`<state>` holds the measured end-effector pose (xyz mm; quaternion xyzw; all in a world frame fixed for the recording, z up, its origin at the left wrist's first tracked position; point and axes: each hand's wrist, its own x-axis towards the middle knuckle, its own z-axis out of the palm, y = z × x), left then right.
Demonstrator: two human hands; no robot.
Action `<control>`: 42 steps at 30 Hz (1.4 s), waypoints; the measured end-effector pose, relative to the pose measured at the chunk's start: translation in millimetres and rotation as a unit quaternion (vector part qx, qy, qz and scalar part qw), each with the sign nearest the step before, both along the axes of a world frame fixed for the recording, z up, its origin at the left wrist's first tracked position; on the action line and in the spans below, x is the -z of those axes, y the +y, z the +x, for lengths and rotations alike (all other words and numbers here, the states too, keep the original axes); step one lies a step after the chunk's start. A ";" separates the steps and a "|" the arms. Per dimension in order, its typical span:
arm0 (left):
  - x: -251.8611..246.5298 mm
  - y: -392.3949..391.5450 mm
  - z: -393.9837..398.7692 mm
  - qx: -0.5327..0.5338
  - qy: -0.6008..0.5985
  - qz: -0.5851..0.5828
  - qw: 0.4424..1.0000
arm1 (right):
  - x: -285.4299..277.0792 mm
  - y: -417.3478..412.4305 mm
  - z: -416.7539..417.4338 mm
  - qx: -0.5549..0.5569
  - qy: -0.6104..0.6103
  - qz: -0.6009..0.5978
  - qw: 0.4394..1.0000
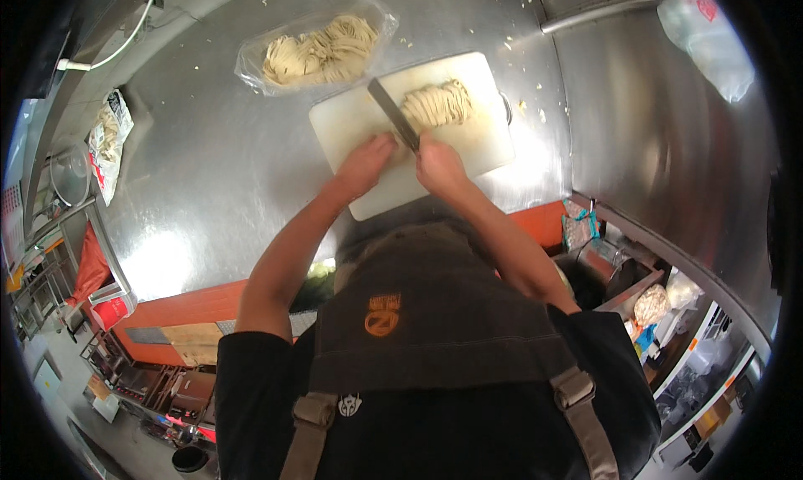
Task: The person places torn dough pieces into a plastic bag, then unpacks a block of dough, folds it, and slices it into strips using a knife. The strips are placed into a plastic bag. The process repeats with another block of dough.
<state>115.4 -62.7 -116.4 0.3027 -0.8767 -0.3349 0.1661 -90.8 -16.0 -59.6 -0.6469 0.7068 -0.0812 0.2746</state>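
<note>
My right hand [439, 165] is closed round the handle of a knife with a broad dark blade [393, 113], which points up and left over a white cutting board [357, 200]. Just right of the blade lies a bundle of cut, pale noodle-like strips [439, 103]. My left hand [369, 161] rests on the board left of the knife, fingers bent; whether anything small is under them cannot be told. Beyond the board's upper left edge, more pale strips [323, 50] sit in a clear plastic bag or tray.
The board lies on a stainless steel worktop [207, 128] scattered with small crumbs. A printed bag [108, 144] stands near the left edge, beside a clear round container [70, 173]. A steel panel [659, 116] bounds the right side, where a plastic bag [709, 47] hangs.
</note>
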 end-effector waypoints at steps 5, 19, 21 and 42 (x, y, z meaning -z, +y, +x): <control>5.8 6.1 -0.8 -0.004 -0.011 -0.001 1.000 | 9.4 22.2 6.8 -0.062 0.006 -0.002 0.998; 15.8 9.1 3.9 -0.047 0.054 -0.047 0.996 | 15.6 8.8 19.0 -0.017 -0.021 -0.020 0.999; 23.7 10.1 7.5 -0.056 0.055 -0.051 0.996 | -3.7 4.4 12.0 -0.026 -0.042 -0.023 0.998; 4.4 21.8 22.5 -0.044 0.038 0.012 0.998 | 11.8 19.9 19.9 -0.024 -0.044 -0.020 0.999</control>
